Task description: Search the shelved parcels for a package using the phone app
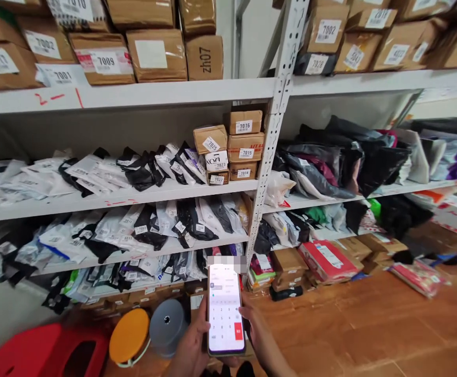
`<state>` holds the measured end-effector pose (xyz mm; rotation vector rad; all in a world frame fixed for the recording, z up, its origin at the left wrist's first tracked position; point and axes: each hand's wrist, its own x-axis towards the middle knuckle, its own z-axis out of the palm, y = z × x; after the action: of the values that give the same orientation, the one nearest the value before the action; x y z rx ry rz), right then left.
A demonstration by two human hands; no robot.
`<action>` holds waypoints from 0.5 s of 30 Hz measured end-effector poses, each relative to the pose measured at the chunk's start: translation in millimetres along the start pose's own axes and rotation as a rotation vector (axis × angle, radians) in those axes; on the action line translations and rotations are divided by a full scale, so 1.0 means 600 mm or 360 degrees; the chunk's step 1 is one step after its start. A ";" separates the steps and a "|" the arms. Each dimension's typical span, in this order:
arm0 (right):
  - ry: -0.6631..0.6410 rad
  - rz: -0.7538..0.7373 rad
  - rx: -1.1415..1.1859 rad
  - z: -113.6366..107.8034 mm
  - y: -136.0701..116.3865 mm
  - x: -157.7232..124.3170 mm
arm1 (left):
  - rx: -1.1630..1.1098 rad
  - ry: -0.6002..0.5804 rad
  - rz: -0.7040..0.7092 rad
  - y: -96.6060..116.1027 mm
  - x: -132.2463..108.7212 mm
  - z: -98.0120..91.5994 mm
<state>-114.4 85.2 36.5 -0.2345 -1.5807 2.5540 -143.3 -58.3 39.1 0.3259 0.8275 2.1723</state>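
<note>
A smartphone (224,319) is held upright in front of me, its lit screen showing a number keypad with a red key at the lower right. My left hand (193,337) wraps round the phone's left side, with the thumb along the edge. On the other side, my right hand (260,335) grips the right edge, its thumb near the top right of the keypad. The fingers behind the phone are mostly hidden. Beyond it stands the lowest shelf of packed bags (181,264).
White metal shelves (165,193) carry several labelled mailer bags and cardboard boxes (246,146). A perforated upright (271,125) divides them. A yellow stool (129,335), a grey round stool (168,327) and a red plastic seat (47,351) stand lower left. Parcels (330,259) lie on the wooden floor (361,330).
</note>
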 end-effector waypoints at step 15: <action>0.0280 -0.0174 -0.0066 0.064 0.021 0.007 | 0.0007 -0.0188 -0.0321 0.060 0.026 -0.078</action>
<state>-126.8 46.7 41.8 -0.3564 -1.5382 2.3502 -196.5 -85.7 27.1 0.3540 0.7650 1.9450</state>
